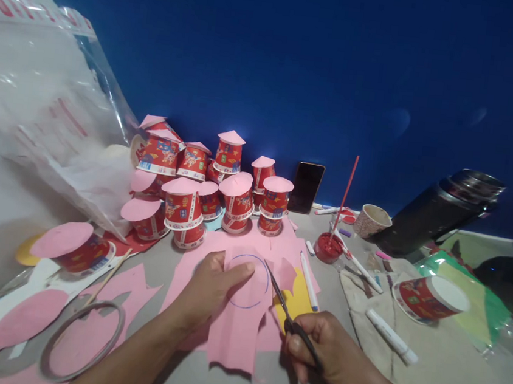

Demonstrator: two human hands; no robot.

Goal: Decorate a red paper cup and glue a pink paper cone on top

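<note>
Blue wall [297,68] behind gray table [183,367] | left hand [212,285]: thumb and fingers pinching pink paper [234,342] with drawn circle, above table center | right hand [322,351]: fingers closed around scissors [282,301], blades at paper edge | marker [309,281] near scissors | paper cups [184,209] beyond

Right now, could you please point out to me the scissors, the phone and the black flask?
Scissors [284,305]: head view, on the blades, just above the right hand [313,348].
Phone [307,188]: head view, middle of its dark screen.
Black flask [426,211]: head view, on its body.
</note>
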